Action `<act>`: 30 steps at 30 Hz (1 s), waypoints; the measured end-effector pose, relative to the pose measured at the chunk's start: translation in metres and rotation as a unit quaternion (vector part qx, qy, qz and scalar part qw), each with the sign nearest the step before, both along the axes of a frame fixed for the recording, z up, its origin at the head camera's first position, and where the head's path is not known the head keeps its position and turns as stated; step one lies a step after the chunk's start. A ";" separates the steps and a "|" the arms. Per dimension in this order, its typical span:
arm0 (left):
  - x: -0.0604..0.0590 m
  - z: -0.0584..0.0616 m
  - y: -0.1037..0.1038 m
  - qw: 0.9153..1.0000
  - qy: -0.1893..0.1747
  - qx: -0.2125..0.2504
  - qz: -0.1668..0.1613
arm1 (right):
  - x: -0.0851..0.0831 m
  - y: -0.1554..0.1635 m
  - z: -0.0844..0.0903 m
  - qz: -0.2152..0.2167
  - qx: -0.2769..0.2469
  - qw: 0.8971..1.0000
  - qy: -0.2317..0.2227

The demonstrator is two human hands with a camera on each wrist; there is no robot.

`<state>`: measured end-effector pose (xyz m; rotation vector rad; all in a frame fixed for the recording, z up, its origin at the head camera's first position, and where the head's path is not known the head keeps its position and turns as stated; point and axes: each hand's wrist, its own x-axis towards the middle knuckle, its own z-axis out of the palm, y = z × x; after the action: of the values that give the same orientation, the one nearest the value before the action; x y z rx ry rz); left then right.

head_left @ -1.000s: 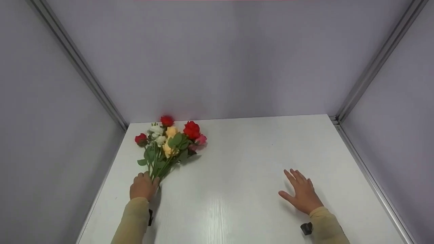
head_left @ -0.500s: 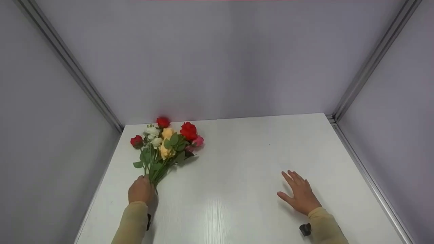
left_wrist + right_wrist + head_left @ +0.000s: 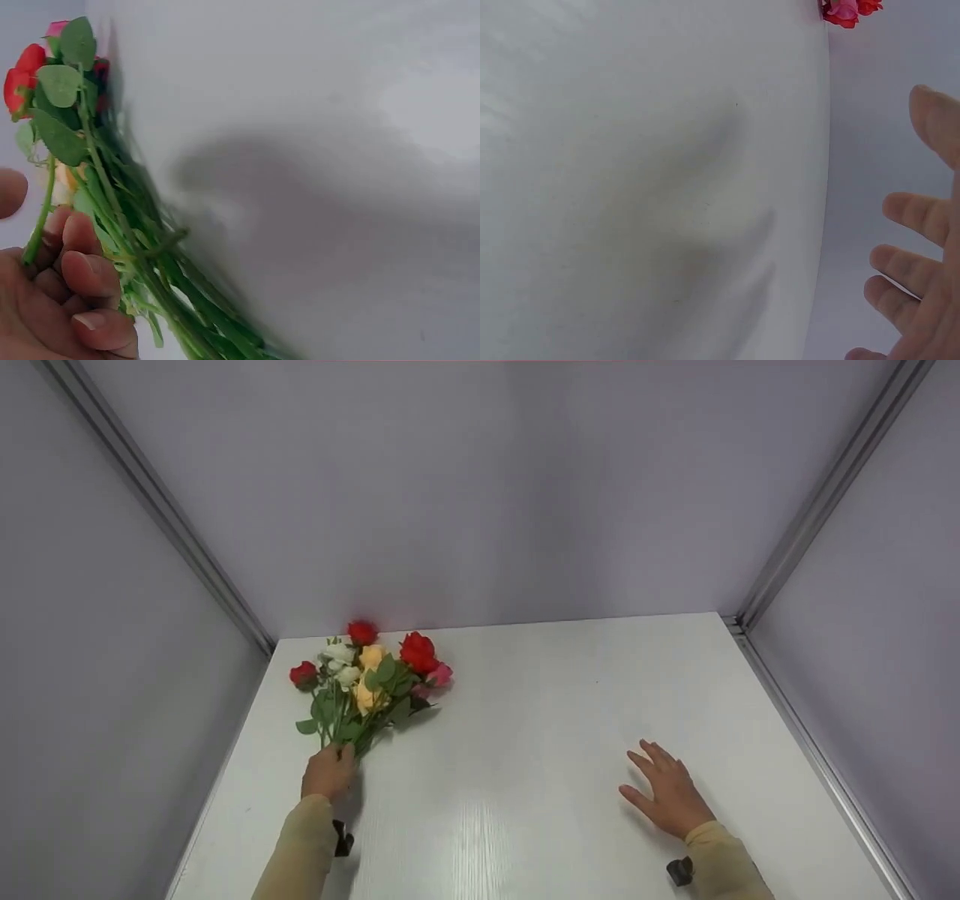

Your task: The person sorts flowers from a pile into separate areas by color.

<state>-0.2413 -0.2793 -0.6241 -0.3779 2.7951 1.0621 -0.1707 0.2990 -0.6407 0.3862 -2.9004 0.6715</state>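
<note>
Head view shows us a bunch of flowers [image 3: 369, 696] lying on the left of the white tabletop [image 3: 540, 712], with the blooms towards the far edge and the stems pointing to the near side. We see red flowers [image 3: 418, 651] on both sides and at the far end, white flowers [image 3: 339, 655] and yellow flowers [image 3: 369, 699] in the middle, and a pink flower [image 3: 441, 675] on the right, among green leaves [image 3: 306, 727].

At the near end of the stems is the left hand [image 3: 328, 772]. Left wrist view shows us its fingers [image 3: 91, 274] bent inward and the thumb [image 3: 9, 193] standing apart from them, with one stem [image 3: 45, 206] running between; we cannot tell whether they grip it.

On the near right, well apart from the flowers, we see the right hand [image 3: 666, 791] over the tabletop, its fingers spread wide. Both arms wear tan sleeves [image 3: 300, 847], with a dark object [image 3: 679, 871] at each wrist. Pale walls [image 3: 480, 495] stand behind the tabletop and at its left and right sides.
</note>
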 end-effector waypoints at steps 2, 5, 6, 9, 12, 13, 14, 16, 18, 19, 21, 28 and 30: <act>-0.002 0.005 0.001 1.000 0.002 0.018 0.004 | 0.000 0.000 0.000 0.002 -0.001 1.000 0.001; -0.005 0.012 0.001 0.999 0.016 0.047 0.009 | 0.000 0.000 -0.001 0.003 -0.002 1.000 0.001; -0.006 0.014 0.000 0.997 0.013 0.070 0.012 | 0.001 0.000 0.000 0.003 -0.003 1.000 0.001; -0.008 0.022 -0.002 0.987 0.007 0.156 0.028 | 0.001 -0.001 0.000 0.005 -0.005 1.000 0.001; -0.010 0.031 -0.005 0.967 -0.001 0.251 0.053 | 0.000 -0.002 -0.001 0.006 -0.008 1.000 0.001; -0.010 0.035 -0.005 0.959 0.003 0.275 0.062 | 0.000 -0.002 -0.001 0.007 -0.009 1.000 0.000; -0.010 0.038 -0.006 0.952 0.008 0.297 0.070 | 0.000 -0.002 -0.002 0.007 -0.008 1.000 -0.001; -0.010 0.044 -0.005 0.934 0.022 0.347 0.083 | 0.000 -0.002 -0.003 0.007 -0.008 1.000 -0.005; -0.010 0.050 -0.003 0.912 0.037 0.397 0.095 | 0.000 -0.002 -0.004 0.006 -0.008 1.000 -0.007; -0.009 0.053 -0.002 0.900 0.042 0.422 0.102 | 0.000 -0.002 -0.005 0.005 -0.007 1.000 -0.008; -0.008 0.058 0.001 0.876 0.051 0.467 0.113 | 0.000 -0.003 -0.005 0.004 -0.007 1.000 -0.009; -0.008 0.071 0.014 0.808 0.086 0.568 0.129 | 0.000 -0.005 -0.004 0.001 -0.011 1.000 -0.012; -0.008 0.074 0.019 0.795 0.088 0.588 0.118 | 0.000 -0.006 -0.004 0.001 -0.009 1.000 -0.013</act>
<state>-0.2491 -0.2607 -0.5501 -0.4407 1.6323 2.6457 -0.1707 0.2925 -0.6444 0.3824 -2.9162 0.7075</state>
